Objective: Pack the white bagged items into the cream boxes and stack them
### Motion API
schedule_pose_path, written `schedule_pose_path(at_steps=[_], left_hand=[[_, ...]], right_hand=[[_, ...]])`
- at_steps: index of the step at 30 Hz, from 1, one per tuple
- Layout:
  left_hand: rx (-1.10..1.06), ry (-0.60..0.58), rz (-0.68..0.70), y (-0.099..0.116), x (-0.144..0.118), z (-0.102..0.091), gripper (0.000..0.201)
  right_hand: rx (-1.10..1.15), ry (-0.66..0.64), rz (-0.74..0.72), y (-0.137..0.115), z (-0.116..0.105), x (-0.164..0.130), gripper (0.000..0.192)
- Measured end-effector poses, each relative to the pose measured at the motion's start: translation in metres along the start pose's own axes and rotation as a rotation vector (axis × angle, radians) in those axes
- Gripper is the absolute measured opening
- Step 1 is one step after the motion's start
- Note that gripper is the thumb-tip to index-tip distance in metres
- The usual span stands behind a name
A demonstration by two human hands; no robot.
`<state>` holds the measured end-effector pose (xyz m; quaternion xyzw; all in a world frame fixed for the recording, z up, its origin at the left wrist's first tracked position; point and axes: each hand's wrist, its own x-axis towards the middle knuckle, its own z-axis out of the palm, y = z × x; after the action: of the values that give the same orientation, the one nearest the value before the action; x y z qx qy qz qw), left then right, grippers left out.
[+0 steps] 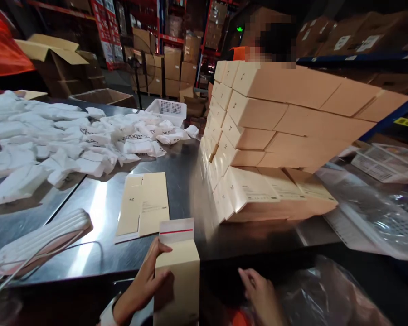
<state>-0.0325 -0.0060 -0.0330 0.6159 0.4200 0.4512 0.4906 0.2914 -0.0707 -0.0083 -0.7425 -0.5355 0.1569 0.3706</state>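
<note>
A small cream cardboard box (178,280) stands at the near edge of the table, its white flap with a red strip raised at the top. My left hand (153,267) grips it from the left, thumb and fingers pressed on its side. Apart from the box, to its right and below table height, my right hand (260,290) has its fingers partly stretched and shows nothing in them. Just beyond the box lie flat folded cartons (153,199) on the metal table (180,181).
A tall stack of cream boxes (268,122) rises at the right, hiding part of a person behind. Many white soft packets (71,136) cover the back left. A white power strip (47,240) with its cord lies left. Clear plastic (329,290) hangs near right; a white basket (166,111) stands behind.
</note>
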Motion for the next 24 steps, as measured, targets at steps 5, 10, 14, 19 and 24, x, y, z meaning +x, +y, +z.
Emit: schedule_pose_path(at_steps=[5, 10, 14, 19, 24], left_hand=[[-0.019, -0.017, 0.003, 0.003, -0.002, -0.001, 0.046], [0.006, -0.012, 0.050, -0.004, -0.006, 0.003, 0.044], [-0.014, 0.165, 0.178, -0.013, -0.011, 0.011, 0.033], [-0.040, 0.262, 0.321, 0.006, -0.005, 0.010, 0.033], [0.120, 0.023, 0.330, 0.033, 0.004, 0.000, 0.019]], right_hand=[[0.842, -0.305, 0.071, -0.096, 0.086, 0.025, 0.082], [1.106, -0.730, 0.304, -0.127, 0.104, 0.037, 0.098], [1.171, -0.647, 0.117, -0.109, 0.102, 0.024, 0.100], [0.878, -0.512, -0.512, -0.091, 0.106, 0.022, 0.061], [0.868, -0.367, -0.673, -0.104, 0.106, 0.027, 0.032]])
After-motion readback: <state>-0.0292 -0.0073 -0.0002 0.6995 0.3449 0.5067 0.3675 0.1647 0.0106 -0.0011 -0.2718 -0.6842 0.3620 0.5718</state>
